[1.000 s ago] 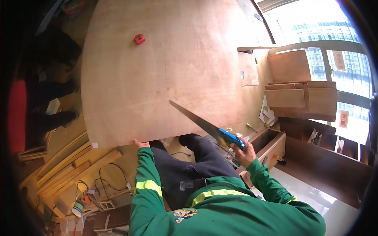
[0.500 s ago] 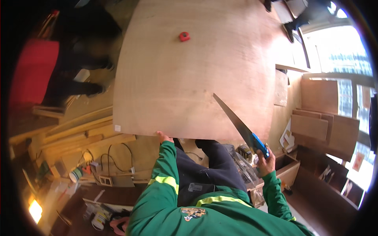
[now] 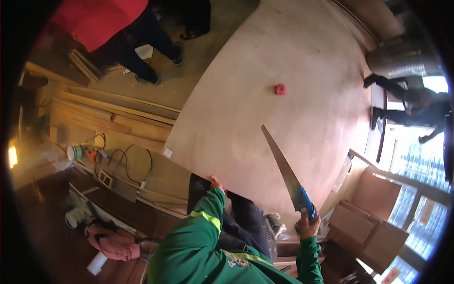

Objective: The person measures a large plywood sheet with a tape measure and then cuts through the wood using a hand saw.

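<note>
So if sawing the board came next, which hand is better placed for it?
The right hand, I'd say: it already grips the saw, which points out over the board. The left hand is at the board's near edge, so it seems better suited to steadying.

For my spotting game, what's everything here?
Big flat wooden sheet: one, brown, centre
Boxy tape measure: one, red, on sheet
Long handsaw: one, grey and blue, centre right
Long wooden strips: several, yellowish, left
Flat wooden panels: several, brown, right
Crumpled cloth: one, pink, lower left
Window panes: several, pale, right
Other people: at least three, red or dark clothes, upper left, right
Left hand: one, green sleeve, at sheet's edge
Right hand: one, green sleeve, holding handsaw
</note>
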A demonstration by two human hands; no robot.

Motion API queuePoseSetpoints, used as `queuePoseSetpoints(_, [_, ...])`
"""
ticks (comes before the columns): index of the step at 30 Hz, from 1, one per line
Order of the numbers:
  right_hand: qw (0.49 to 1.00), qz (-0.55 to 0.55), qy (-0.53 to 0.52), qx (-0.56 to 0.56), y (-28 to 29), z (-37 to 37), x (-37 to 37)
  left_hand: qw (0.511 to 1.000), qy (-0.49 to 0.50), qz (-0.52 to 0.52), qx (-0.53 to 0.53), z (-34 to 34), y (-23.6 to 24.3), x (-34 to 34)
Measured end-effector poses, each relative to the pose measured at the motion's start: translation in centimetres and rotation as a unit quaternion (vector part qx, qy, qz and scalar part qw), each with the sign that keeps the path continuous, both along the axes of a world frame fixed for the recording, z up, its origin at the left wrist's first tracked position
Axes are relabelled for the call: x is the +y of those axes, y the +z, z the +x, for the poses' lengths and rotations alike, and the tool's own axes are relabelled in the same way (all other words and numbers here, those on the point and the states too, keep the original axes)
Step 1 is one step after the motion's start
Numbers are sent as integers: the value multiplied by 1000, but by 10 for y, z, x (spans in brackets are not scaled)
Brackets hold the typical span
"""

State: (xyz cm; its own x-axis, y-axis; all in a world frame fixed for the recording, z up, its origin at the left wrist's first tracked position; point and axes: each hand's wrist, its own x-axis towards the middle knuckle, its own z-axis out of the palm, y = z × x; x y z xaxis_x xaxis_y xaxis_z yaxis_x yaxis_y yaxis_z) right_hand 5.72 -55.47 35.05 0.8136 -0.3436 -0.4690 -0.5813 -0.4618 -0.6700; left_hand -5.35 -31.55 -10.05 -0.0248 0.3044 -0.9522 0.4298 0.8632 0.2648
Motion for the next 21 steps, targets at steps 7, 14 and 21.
queuePoseSetpoints(7, [1000, -9, 21, 2, -8, 55, 19, 987, -14, -158, 0, 0, 4, -4])
queuePoseSetpoints(14, [997, 25, 68, 37, -33, 118, 77, 648, -729, 216, 40, 62, -11, 144])
queuePoseSetpoints(21, [995, -14, 86, 51, -22, 133, 122, 626, -444, 640, 37, 333, 62, 253])
